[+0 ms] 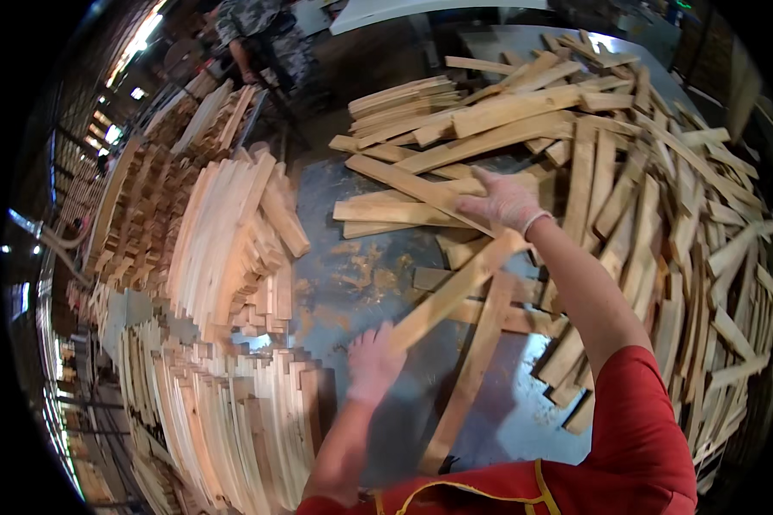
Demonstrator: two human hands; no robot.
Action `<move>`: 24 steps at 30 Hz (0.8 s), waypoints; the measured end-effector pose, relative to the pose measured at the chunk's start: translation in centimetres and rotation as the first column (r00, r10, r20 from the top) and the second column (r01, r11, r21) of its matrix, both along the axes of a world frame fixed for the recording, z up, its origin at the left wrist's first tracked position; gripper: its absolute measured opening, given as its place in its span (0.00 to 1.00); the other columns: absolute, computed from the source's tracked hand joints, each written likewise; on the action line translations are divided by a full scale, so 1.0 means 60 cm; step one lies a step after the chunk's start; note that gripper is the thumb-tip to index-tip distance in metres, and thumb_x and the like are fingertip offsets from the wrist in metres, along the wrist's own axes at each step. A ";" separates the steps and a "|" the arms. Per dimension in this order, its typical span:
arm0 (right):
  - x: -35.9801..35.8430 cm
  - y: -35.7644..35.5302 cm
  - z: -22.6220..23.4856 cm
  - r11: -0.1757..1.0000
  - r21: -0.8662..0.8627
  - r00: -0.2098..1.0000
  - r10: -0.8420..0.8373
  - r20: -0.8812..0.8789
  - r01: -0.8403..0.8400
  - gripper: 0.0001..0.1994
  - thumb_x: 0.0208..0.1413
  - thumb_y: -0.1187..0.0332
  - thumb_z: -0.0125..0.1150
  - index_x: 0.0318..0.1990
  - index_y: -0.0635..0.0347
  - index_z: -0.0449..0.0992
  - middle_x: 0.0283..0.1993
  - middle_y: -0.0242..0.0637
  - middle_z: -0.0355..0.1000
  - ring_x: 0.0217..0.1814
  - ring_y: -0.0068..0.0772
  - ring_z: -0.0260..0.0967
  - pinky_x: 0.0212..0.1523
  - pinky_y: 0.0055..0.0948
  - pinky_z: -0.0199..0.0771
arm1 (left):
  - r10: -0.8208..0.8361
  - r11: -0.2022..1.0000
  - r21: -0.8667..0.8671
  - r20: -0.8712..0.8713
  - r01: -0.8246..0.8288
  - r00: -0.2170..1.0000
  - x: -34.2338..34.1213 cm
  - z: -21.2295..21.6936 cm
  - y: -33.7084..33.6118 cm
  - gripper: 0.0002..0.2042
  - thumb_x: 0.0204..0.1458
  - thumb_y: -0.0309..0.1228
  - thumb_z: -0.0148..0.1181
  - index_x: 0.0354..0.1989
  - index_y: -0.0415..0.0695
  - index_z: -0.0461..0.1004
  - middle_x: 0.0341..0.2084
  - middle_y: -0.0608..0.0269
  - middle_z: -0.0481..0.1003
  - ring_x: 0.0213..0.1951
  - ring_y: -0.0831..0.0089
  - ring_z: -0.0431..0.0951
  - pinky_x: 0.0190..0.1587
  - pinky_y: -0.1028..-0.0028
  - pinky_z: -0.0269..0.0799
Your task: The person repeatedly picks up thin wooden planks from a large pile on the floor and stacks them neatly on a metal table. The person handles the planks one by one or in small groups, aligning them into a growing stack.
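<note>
My left hand (375, 362), somewhat blurred, is closed around the near end of a wooden slat (455, 292) that slants up to the right above the metal table. The slat's far end passes just below my right wrist. My right hand (502, 203), in a thin pale glove, has its fingers apart and lies over the loose slats at the pile's left edge. A long slat (416, 190) runs diagonally to its fingertips. Another slat (472, 369) lies lengthwise on the table between my forearms.
A jumbled heap of slats (653, 197) covers the table's right and far sides. Stacked slats (223, 240) stand at the left, with a second stack (232, 421) nearer me. Sawdust (361, 279) dots the metal tabletop (326, 197). Another person (266, 43) stands at the far left.
</note>
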State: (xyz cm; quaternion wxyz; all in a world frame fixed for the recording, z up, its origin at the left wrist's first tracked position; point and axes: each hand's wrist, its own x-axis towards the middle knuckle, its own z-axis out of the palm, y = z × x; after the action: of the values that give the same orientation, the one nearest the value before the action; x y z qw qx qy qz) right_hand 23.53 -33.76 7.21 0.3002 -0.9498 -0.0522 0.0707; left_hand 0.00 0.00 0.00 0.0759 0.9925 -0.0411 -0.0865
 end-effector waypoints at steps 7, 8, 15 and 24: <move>0.180 0.023 -0.076 0.986 -0.160 0.996 0.038 -0.076 -0.050 0.53 0.52 0.23 0.56 0.70 0.61 0.67 0.70 0.51 0.70 0.72 0.52 0.67 0.69 0.45 0.68 | 0.470 0.718 -0.438 -0.269 -0.541 0.841 -0.309 -0.030 0.173 0.19 0.55 0.40 0.72 0.51 0.45 0.79 0.33 0.60 0.80 0.36 0.62 0.82 0.42 0.63 0.80; 0.190 0.033 -0.090 0.979 -0.197 0.998 0.047 -0.052 -0.057 0.54 0.51 0.22 0.55 0.71 0.61 0.65 0.70 0.51 0.70 0.72 0.52 0.67 0.69 0.46 0.68 | 0.510 0.488 -0.562 -0.437 -0.668 0.741 -0.295 -0.007 0.153 0.21 0.55 0.36 0.71 0.54 0.43 0.77 0.36 0.60 0.79 0.39 0.63 0.82 0.45 0.64 0.79; 0.086 0.087 -0.074 0.830 -0.430 0.933 0.281 -0.226 -0.355 0.52 0.48 0.27 0.63 0.72 0.60 0.63 0.59 0.52 0.78 0.64 0.54 0.76 0.64 0.43 0.74 | 0.127 -0.378 -0.394 -0.918 -0.837 0.375 -0.303 -0.093 0.097 0.27 0.58 0.31 0.67 0.65 0.38 0.67 0.44 0.54 0.79 0.46 0.59 0.82 0.53 0.59 0.79; -0.245 0.112 -0.055 0.742 -0.491 0.881 0.299 -0.366 -0.456 0.53 0.47 0.34 0.70 0.72 0.62 0.59 0.58 0.56 0.78 0.59 0.54 0.78 0.57 0.44 0.79 | -0.069 -0.494 -0.363 -0.890 -0.790 0.451 -0.288 -0.129 0.111 0.22 0.59 0.30 0.63 0.62 0.41 0.71 0.44 0.53 0.81 0.46 0.58 0.83 0.52 0.60 0.81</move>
State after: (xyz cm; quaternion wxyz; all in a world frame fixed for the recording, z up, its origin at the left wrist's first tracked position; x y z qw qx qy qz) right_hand 8.85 -27.04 3.88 -0.0108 -0.9460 -0.1817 0.2682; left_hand -17.28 6.63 -7.76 0.8209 0.3458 0.3746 -0.2575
